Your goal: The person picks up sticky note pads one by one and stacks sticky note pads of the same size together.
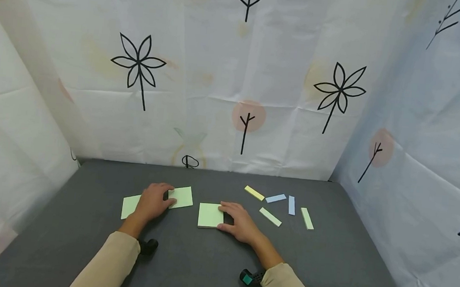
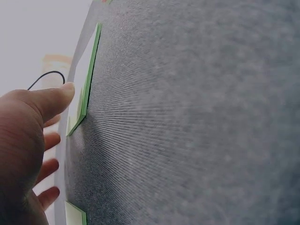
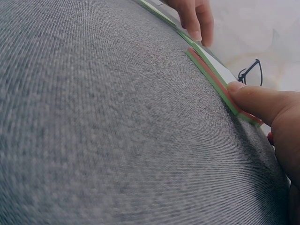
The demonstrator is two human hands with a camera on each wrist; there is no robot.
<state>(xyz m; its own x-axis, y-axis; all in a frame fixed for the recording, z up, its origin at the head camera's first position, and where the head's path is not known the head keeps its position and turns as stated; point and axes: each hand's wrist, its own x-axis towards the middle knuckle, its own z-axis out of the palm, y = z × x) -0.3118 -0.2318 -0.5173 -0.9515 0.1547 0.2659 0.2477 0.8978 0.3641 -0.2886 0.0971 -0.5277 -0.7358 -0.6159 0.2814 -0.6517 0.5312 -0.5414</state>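
My left hand (image 1: 152,202) reaches over the dark table and grips a pale green square sticky-note pad (image 1: 183,197) at its left side, thumb at the near edge and fingers at the far one. In the left wrist view the thumb tip lies against this pad (image 2: 84,79). Another green pad (image 1: 129,206) lies farther left, partly hidden behind that hand. My right hand (image 1: 241,223) holds a thicker square stack of pads (image 1: 209,216) by its right side, between thumb and fingers. In the right wrist view this stack shows a reddish layer (image 3: 216,74) between green ones.
Small paper strips lie loose to the right: a yellow one (image 1: 254,193), two blue ones (image 1: 276,198) and two pale green ones (image 1: 270,217). A white patterned cloth (image 1: 203,68) hangs behind and along both sides of the grey table (image 1: 199,264).
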